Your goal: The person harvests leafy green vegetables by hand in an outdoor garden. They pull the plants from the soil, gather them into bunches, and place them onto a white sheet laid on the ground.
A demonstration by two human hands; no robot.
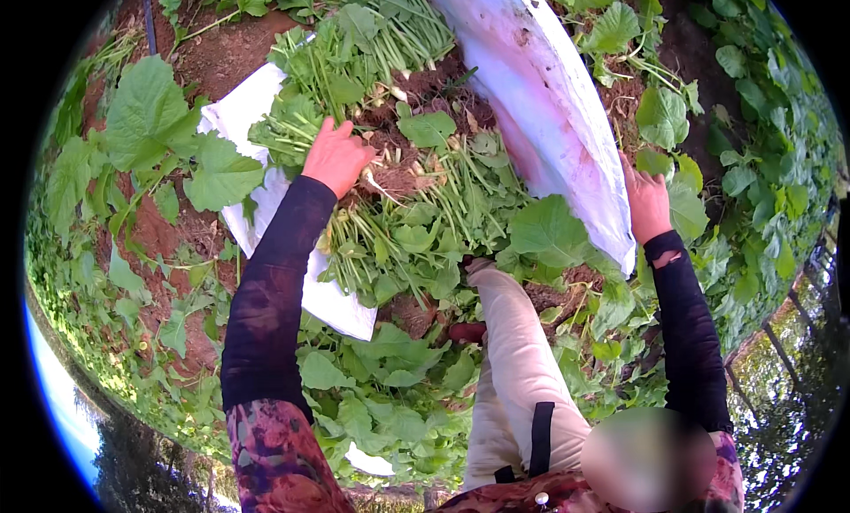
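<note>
Uprooted leafy greens (416, 240) being arranged by hand beside white sheeting (567, 97), as far as can be judged.
The greens are heaped between the two hands, mostly to the right of the left hand's (336, 159) fingers, with stems also just beyond them and pale roots (381, 191) close by. Those fingers are bent over the stems, but whether any are grasped cannot be told. The sheeting's outer edge is met by the right hand's (649, 201) fingers, their grip likewise unclear. For the next move, a sure hold on stems and edge would seem to be called for. Farther left of the left fingers, broad-leaved plants (146, 106) are rooted in reddish soil (235, 44).
</note>
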